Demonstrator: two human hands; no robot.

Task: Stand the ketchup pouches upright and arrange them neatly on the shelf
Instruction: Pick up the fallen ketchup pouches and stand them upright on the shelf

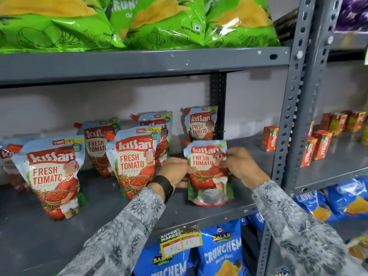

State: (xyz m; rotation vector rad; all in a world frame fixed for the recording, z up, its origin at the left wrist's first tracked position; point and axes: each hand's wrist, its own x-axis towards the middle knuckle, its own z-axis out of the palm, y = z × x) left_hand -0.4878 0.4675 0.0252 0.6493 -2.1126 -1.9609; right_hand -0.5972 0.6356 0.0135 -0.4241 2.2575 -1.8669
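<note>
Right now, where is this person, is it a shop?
Most likely a small supermarket. A price tag reading "Super Market" is stuck on the grey metal shelf, and the shelves hold many identical ketchup pouches, chip bags and juice cartons.

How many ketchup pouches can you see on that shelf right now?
7: far-left edge, front left, back left, front middle, behind it, back right, and one held between both hands. More may sit out of view left.
</note>
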